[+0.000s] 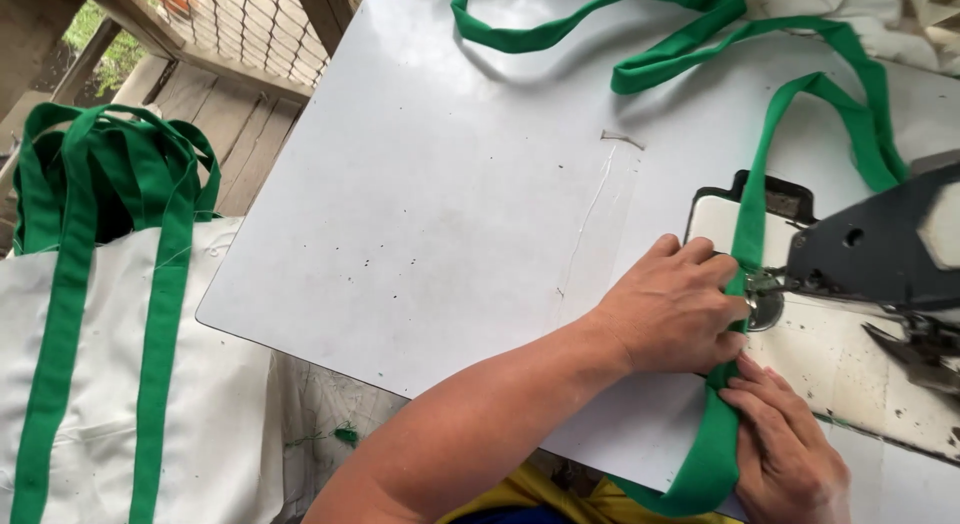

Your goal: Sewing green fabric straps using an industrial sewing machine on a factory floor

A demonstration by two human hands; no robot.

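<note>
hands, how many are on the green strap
2. The left hand presses the green strap flat beside the sewing machine; the right hand pinches it nearer the table's front edge.

I see a matt green cloth strap on a smooth, faintly glossy white desk with dark specks. The sewing machine looks like dark, worn metal; the bags are white cloth.
</note>
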